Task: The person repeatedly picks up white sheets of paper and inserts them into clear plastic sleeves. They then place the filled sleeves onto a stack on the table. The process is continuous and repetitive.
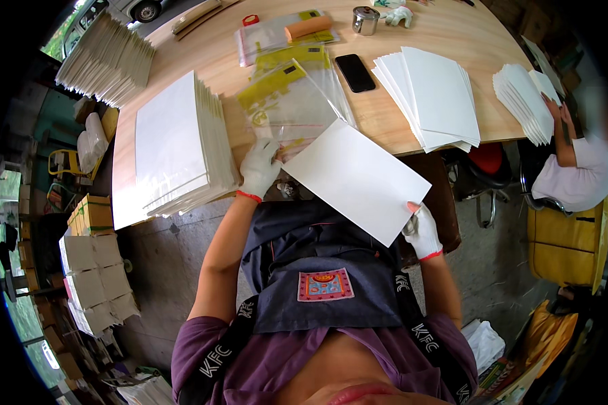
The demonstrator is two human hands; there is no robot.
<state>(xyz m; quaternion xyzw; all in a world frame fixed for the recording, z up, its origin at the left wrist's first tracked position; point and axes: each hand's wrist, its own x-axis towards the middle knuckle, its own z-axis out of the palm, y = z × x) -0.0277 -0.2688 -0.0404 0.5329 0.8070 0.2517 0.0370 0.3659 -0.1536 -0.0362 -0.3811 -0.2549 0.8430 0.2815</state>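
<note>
A black smartphone (355,73) lies at one o'clock, with a lidded steel canister (365,21) and a white glove (399,16) farther out; a vehicle's wheel (146,11) shows at eleven

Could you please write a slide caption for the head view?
Gloved right hand holding a white sheet, gloved left hand near plastic bags on a table.

On wood-grain table (182,57): white stack (169,138) at near left, plastic bags (290,101) mid-table, fanned white sheets (439,88) right, metal canister (365,21) far.
</note>
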